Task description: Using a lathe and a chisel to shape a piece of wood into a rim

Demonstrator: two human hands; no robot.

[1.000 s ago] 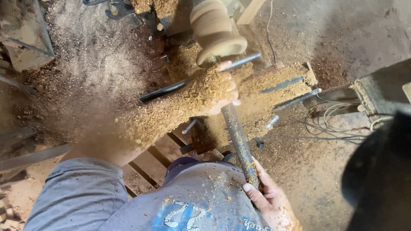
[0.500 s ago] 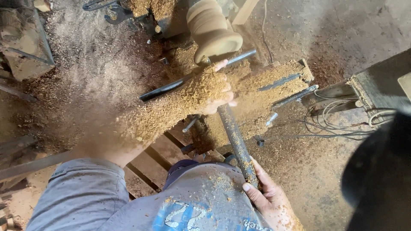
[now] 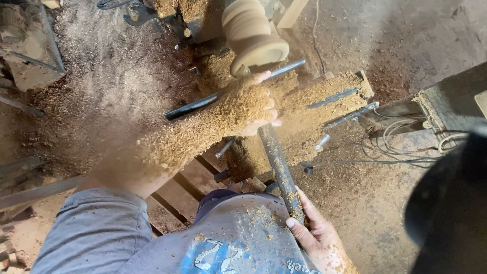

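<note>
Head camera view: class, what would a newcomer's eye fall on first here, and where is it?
Top centre, a pale ridged wooden workpiece sits on a lathe. Just below it, the left hand, caked in wood shavings, presses a long dark turning tool toward the wood. At the bottom, the right hand grips the tool's end, against a shirt flecked with shavings.
</note>
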